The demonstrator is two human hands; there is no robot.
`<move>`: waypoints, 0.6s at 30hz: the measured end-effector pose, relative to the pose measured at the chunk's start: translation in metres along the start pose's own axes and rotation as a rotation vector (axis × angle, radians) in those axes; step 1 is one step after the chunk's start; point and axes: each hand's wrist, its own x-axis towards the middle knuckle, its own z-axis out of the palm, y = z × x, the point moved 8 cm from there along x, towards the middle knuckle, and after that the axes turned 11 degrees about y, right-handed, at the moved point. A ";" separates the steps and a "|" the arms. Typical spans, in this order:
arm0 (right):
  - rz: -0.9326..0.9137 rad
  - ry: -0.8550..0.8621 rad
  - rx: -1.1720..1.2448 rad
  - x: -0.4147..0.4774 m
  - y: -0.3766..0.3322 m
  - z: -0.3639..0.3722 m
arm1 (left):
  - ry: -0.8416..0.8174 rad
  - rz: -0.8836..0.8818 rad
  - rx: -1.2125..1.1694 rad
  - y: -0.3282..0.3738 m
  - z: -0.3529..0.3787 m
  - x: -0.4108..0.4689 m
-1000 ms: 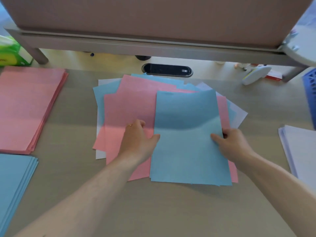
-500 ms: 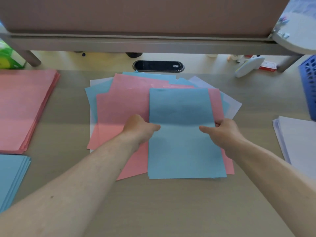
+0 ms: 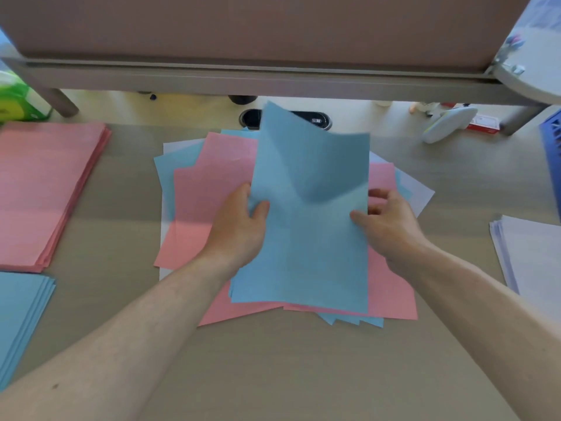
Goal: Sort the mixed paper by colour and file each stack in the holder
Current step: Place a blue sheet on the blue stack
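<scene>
The blue sheet, mid-frame, is lifted off the mixed pile, its far end flopping (light, limp, easily creased). Your left grip pinches its left edge; your right grip rests its thumb on the right edge, pinching or not I cannot tell. Support both long edges toward the blue stack, lower left.

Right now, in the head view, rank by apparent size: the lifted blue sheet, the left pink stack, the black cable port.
1. Lifted blue sheet, though held nearer the camera.
2. Pink stack, cut off by the frame edge.
3. Cable port, partly hidden.
</scene>
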 end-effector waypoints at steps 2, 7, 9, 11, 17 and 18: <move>-0.143 0.006 0.022 -0.004 -0.024 0.003 | 0.087 0.089 -0.074 0.013 -0.021 0.002; -0.341 -0.013 0.263 -0.022 -0.081 0.020 | 0.291 0.239 -0.265 0.048 -0.073 0.006; -0.397 -0.032 0.294 -0.029 -0.092 0.027 | 0.298 0.247 -0.306 0.049 -0.081 0.004; -0.426 -0.055 0.269 -0.036 -0.092 0.035 | 0.299 0.224 -0.292 0.041 -0.084 0.003; -0.467 -0.064 0.130 -0.054 -0.084 0.053 | 0.185 0.117 -0.174 0.010 -0.079 -0.004; -0.467 -0.049 0.127 -0.057 -0.087 0.056 | 0.186 0.125 -0.162 0.009 -0.084 -0.003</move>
